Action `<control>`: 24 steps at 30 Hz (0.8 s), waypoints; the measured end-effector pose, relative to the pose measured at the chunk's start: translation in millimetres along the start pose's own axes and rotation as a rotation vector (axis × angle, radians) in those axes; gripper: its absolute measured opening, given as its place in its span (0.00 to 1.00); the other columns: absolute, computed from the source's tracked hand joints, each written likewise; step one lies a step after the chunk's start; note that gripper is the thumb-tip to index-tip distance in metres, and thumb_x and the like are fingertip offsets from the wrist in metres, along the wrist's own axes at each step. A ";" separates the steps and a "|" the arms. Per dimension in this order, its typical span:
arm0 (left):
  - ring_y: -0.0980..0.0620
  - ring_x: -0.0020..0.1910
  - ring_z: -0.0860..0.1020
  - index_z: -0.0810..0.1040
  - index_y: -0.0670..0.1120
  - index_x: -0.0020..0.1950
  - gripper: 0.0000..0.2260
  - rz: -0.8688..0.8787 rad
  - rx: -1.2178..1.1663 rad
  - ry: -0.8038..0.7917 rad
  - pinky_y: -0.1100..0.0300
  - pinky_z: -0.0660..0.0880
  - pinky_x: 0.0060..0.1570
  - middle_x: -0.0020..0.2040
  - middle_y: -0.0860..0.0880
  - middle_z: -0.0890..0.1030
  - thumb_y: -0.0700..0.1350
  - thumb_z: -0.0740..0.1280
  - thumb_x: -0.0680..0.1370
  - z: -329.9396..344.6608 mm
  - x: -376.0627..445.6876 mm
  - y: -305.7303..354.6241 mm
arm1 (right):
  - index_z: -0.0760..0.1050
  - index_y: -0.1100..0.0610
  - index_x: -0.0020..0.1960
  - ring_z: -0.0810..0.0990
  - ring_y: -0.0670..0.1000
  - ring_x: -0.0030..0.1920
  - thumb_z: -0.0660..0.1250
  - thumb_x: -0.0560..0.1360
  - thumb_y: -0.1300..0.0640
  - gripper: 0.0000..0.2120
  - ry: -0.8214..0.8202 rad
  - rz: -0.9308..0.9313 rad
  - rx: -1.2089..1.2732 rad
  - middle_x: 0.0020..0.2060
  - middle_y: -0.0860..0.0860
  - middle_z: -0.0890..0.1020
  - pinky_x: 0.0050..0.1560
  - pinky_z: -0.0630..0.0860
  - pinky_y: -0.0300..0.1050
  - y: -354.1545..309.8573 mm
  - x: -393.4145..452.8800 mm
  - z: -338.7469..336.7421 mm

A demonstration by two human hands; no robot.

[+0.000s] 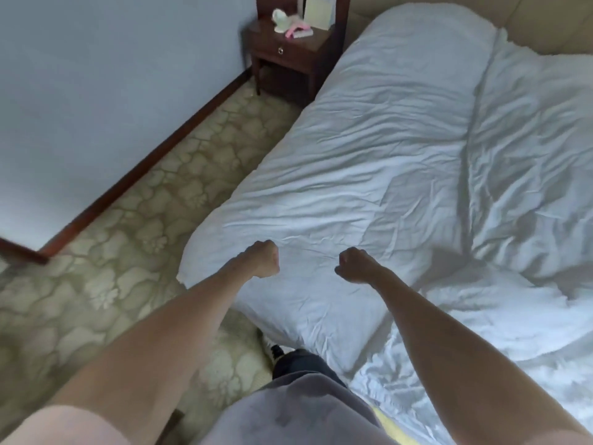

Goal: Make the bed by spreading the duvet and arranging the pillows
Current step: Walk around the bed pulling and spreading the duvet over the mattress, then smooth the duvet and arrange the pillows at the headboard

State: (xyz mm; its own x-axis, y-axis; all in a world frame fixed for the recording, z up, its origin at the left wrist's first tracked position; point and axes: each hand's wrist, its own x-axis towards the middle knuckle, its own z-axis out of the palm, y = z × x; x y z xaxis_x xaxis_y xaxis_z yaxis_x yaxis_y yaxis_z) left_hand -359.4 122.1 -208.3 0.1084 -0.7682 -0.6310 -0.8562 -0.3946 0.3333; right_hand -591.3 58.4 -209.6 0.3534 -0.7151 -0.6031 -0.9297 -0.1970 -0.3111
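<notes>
Duvet (369, 149) lies rumpled along the bed, folded back on itself, its near end under both hands. Left hand (261, 259) and right hand (354, 264) are curled into fists above the duvet, apparently holding nothing. Best grip the duvet's near edge wide, then pull evenly.
</notes>
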 end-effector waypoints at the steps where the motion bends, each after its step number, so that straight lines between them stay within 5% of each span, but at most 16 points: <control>1: 0.44 0.47 0.81 0.77 0.45 0.46 0.04 -0.015 -0.017 0.003 0.49 0.80 0.51 0.48 0.43 0.81 0.40 0.64 0.75 -12.7 5.0 -15.0 | 0.75 0.56 0.43 0.77 0.59 0.58 0.62 0.75 0.55 0.06 -0.024 -0.019 -0.011 0.57 0.59 0.79 0.47 0.70 0.43 -15.3 17.2 -2.8; 5: 0.47 0.41 0.82 0.75 0.46 0.41 0.04 -0.103 -0.059 0.046 0.52 0.81 0.45 0.43 0.44 0.82 0.38 0.64 0.72 -77.8 23.7 -82.4 | 0.76 0.56 0.43 0.77 0.59 0.56 0.61 0.76 0.55 0.07 -0.068 -0.098 -0.042 0.53 0.57 0.78 0.46 0.67 0.41 -91.4 84.3 -15.9; 8: 0.47 0.36 0.79 0.73 0.45 0.35 0.07 -0.134 -0.086 0.114 0.56 0.75 0.35 0.37 0.45 0.79 0.36 0.63 0.71 -122.1 36.3 -130.3 | 0.69 0.54 0.34 0.76 0.58 0.52 0.61 0.75 0.55 0.11 -0.097 -0.176 -0.086 0.48 0.56 0.76 0.45 0.69 0.43 -153.7 119.1 -28.7; 10: 0.47 0.34 0.80 0.73 0.46 0.35 0.07 -0.152 -0.106 0.109 0.56 0.78 0.38 0.38 0.44 0.81 0.37 0.65 0.72 -142.1 39.4 -159.0 | 0.72 0.56 0.38 0.77 0.59 0.53 0.61 0.76 0.56 0.09 -0.124 -0.220 -0.122 0.51 0.56 0.77 0.47 0.72 0.45 -190.6 136.1 -34.7; 13: 0.46 0.38 0.84 0.74 0.49 0.38 0.06 -0.179 -0.138 0.109 0.47 0.83 0.46 0.40 0.43 0.84 0.41 0.66 0.75 -165.4 48.3 -198.1 | 0.76 0.62 0.46 0.77 0.58 0.54 0.61 0.78 0.56 0.10 -0.159 -0.258 -0.181 0.52 0.56 0.78 0.50 0.73 0.47 -237.5 164.2 -44.5; 16: 0.46 0.39 0.85 0.73 0.50 0.42 0.05 -0.173 -0.156 0.108 0.45 0.82 0.47 0.40 0.44 0.84 0.42 0.64 0.77 -188.6 62.0 -232.7 | 0.73 0.60 0.40 0.77 0.58 0.49 0.62 0.77 0.56 0.10 -0.151 -0.270 -0.223 0.46 0.56 0.77 0.41 0.70 0.44 -279.0 194.2 -53.6; 20: 0.47 0.44 0.85 0.72 0.49 0.49 0.02 -0.145 -0.174 0.083 0.50 0.82 0.49 0.44 0.46 0.84 0.43 0.61 0.79 -223.2 77.9 -281.3 | 0.72 0.60 0.44 0.75 0.56 0.48 0.62 0.77 0.57 0.07 -0.130 -0.248 -0.213 0.48 0.56 0.75 0.45 0.69 0.45 -333.8 230.8 -51.7; 24: 0.51 0.39 0.82 0.73 0.45 0.52 0.05 -0.084 -0.177 0.056 0.60 0.76 0.37 0.48 0.45 0.82 0.38 0.61 0.79 -268.6 88.5 -351.2 | 0.72 0.60 0.43 0.71 0.53 0.43 0.62 0.78 0.56 0.08 -0.156 -0.203 -0.175 0.43 0.54 0.73 0.42 0.67 0.44 -402.7 263.9 -46.8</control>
State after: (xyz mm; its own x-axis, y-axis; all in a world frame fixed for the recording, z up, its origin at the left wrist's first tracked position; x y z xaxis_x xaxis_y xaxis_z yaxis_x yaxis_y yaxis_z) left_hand 86.6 57.3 -193.0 0.2076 -0.7540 -0.6232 -0.7417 -0.5367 0.4023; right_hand -128.5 -82.4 -209.1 0.5329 -0.5402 -0.6513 -0.8373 -0.4477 -0.3137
